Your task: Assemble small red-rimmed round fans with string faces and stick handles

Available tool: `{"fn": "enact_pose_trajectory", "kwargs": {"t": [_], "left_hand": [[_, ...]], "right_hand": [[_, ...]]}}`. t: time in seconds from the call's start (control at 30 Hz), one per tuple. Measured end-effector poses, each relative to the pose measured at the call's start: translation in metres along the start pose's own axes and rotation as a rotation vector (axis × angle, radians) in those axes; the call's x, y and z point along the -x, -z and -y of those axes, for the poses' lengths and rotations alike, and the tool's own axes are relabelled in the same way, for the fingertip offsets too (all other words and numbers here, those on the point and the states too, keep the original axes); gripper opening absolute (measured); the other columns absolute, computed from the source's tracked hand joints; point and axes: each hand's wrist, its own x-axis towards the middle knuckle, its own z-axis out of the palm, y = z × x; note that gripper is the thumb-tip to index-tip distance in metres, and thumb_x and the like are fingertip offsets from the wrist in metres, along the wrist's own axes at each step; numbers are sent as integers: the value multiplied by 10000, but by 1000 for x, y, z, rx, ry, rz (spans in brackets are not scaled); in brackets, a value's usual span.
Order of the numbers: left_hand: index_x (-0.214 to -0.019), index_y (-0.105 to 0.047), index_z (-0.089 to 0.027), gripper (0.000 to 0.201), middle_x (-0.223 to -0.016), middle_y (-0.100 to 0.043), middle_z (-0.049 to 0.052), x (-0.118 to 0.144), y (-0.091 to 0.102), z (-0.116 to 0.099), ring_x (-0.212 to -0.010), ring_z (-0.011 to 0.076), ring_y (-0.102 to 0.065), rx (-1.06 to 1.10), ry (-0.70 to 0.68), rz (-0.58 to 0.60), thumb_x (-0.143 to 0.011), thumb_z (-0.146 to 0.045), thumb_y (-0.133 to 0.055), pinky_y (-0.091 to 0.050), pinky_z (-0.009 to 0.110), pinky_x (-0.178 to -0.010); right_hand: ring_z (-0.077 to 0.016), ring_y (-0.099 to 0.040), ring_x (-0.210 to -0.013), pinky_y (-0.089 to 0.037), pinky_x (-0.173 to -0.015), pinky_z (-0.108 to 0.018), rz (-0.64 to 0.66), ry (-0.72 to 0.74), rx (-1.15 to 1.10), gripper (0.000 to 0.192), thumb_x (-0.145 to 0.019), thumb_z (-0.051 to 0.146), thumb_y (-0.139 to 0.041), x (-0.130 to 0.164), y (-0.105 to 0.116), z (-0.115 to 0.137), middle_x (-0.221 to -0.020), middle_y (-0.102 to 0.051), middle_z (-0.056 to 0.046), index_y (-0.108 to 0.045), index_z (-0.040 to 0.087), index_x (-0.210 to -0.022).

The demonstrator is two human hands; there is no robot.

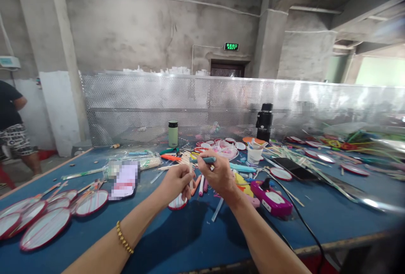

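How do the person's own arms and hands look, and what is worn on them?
Both forearms are bare, with no sleeves in view. The left hand has a gold bead bracelet on its forearm. The right hand shows no glove, ring or watch.

Left hand (176, 182) closed on a small red-rimmed round piece (177, 203) below its fingers | right hand (218, 175) gripping a teal-handled tool (205, 160), tip toward the left fingers; contact possibly made, unclear | pink markers (202, 185) just beyond the fingers | magenta device (272, 200) right of them | blue table (177, 240) beneath.
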Motion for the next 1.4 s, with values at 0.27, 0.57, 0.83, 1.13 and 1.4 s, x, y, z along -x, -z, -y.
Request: {"fn": "enact_pose_trajectory", "kwargs": {"t": [0.27, 0.57, 0.83, 1.13, 1.4], "left_hand": [[-717, -460, -173, 282, -483, -568, -18, 0, 0, -1, -345, 117, -552, -9, 14, -12, -788, -426, -564, -366, 179, -310], [-666, -478, -168, 302, -484, -566, -9, -2, 1, 2, -347, 114, -550, -17, -1, -23, -795, -429, -559, -367, 174, -308], [-690, -465, -169, 272, -535, -593, 2, -3, 1, 3, -352, 125, -564, 5, -13, -38, -785, -401, -572, -369, 187, -310], [-702, -474, -163, 300, -510, -575, -12, -1, -1, 1, -353, 118, -566, 6, -3, -40, -776, -431, -585, -360, 171, -315], [-687, -461, -166, 296, -515, -578, -13, -1, -1, 1, -347, 114, -559, 14, -5, -28, -769, -421, -586, -359, 175, -305]], "right_hand": [[-99, -499, -547, -404, -546, -219, -63, 38, 13, 157, -851, 219, -522, 0, 2, 2, -640, -591, -3, -605, 170, -727], [-90, -444, -502, -371, -505, -222, -134, 33, 41, 153, -833, 202, -542, -1, 4, 0, -597, -543, 13, -574, 176, -686], [-99, -476, -537, -395, -533, -221, -83, 9, 28, 167, -833, 214, -528, 0, 2, 1, -620, -581, -3, -584, 171, -682], [-101, -486, -549, -401, -544, -223, -73, -5, 30, 169, -836, 216, -517, 0, 2, 3, -636, -592, -9, -598, 169, -695], [-98, -477, -540, -391, -542, -222, -46, 3, 46, 185, -841, 218, -503, -1, 3, 4, -621, -575, -2, -593, 171, -687]]}}
